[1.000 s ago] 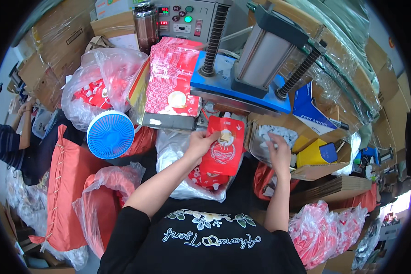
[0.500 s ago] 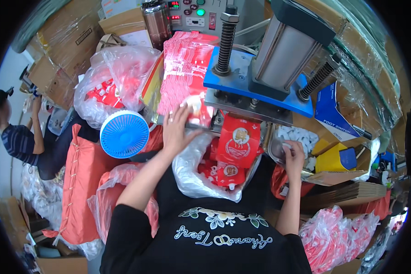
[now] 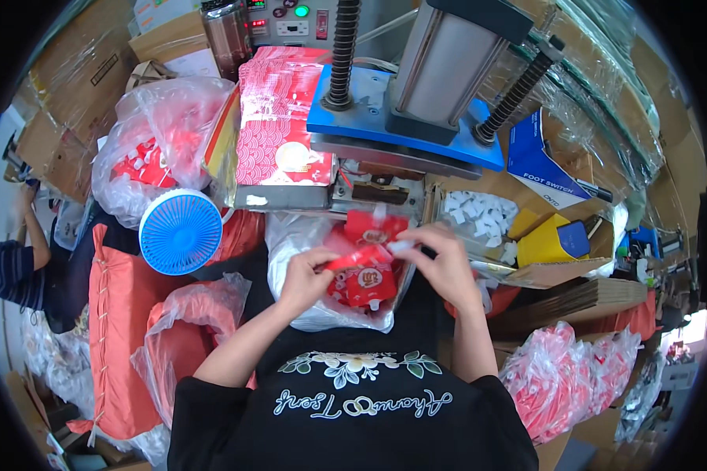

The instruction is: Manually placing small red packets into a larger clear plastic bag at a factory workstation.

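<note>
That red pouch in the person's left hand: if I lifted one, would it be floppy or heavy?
The red pouch likely bends easily, since it looks thin, seen nearly edge-on. It is probably light: the left hand holds it by one end. It may be slippery, as the red stack behind shows glossy glare.

Pkg wkshop | blue press (image 3: 440, 82) | ctrl panel (image 3: 305, 45) | cdbd boxes (image 3: 78, 102) | bagged red pouches (image 3: 363, 292)

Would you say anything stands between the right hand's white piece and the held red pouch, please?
Nothing visible does: the right hand holds the white piece close to the red pouch in the left hand; contact is unclear.
</note>
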The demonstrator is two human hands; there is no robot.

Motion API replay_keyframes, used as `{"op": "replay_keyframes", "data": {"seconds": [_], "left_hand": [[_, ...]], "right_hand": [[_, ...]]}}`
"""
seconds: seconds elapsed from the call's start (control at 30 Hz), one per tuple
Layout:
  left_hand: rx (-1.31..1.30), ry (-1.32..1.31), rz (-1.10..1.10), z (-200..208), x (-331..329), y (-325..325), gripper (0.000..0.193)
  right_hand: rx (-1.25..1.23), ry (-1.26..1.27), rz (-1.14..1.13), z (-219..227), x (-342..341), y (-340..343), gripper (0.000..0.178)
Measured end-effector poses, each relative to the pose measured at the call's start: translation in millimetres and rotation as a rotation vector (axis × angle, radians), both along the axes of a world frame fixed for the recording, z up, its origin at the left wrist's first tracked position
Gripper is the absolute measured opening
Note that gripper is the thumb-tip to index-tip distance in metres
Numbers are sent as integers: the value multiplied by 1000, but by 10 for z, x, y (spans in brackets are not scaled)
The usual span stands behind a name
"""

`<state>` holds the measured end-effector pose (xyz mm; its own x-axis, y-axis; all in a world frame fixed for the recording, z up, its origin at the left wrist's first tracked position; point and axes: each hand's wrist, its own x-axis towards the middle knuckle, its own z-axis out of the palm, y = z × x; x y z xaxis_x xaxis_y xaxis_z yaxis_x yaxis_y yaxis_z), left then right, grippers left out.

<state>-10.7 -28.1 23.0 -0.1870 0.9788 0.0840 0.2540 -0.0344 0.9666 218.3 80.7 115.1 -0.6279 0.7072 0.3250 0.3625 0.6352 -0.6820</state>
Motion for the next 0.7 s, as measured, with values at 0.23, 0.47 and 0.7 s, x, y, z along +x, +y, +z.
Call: {"op": "replay_keyframes", "data": {"seconds": [0.23, 0.47, 0.7], "left_hand": [[-127, -111, -71, -116, 160, 95, 24], [-269, -616, 144, 272, 320, 673, 29], [-301, -781, 162, 190, 276, 861, 28]], "right_hand": [[-398, 118, 16, -246, -44, 83, 33], [64, -62, -498, -315, 558, 628, 28], [242, -345, -515, -709, 672, 666, 25]]}}
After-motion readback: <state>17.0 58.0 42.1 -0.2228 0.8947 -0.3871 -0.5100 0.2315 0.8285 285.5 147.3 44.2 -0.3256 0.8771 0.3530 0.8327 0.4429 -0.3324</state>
